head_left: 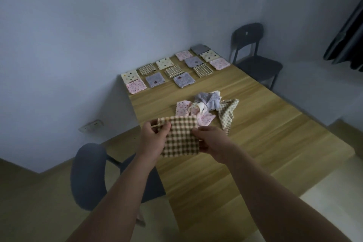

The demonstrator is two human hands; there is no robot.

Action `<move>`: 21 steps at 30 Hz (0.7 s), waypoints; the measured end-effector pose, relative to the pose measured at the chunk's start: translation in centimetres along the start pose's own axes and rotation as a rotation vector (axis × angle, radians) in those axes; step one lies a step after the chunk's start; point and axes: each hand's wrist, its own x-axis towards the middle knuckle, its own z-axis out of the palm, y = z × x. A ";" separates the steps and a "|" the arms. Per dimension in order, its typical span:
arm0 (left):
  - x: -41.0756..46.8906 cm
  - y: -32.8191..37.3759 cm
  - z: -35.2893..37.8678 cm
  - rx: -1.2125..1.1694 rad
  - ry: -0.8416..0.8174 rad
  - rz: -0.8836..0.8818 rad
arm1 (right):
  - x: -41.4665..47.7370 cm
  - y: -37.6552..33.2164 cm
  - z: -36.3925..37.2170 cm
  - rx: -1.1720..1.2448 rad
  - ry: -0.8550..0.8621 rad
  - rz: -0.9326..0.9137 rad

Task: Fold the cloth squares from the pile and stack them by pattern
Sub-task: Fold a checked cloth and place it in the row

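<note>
The left hand [155, 139] and right hand [213, 141] are holding the brown checked cloth [180, 139] above the desk [265, 129], fingers [164, 128] clamped on its side edges. Folded squares [176, 68] are lying in rows beyond; a small loose pile [206, 107] is waiting, so the job is looking mostly done.

Two forearms fill the lower half of the frame. The left forearm [117, 192] rises from the lower left and the right forearm [275, 188] from the lower right, each broad at the frame's edge and narrowing to the wrist near the centre. Both are bare along all of their visible length. The left hand [155, 135] and the right hand [210, 139] are bare too. Dim light and blur hide finer detail of nails and knuckles.
</note>
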 end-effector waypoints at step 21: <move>9.7 -6.6 -17.9 -0.110 -0.326 -0.082 | 5.2 4.6 18.6 -0.076 0.267 0.002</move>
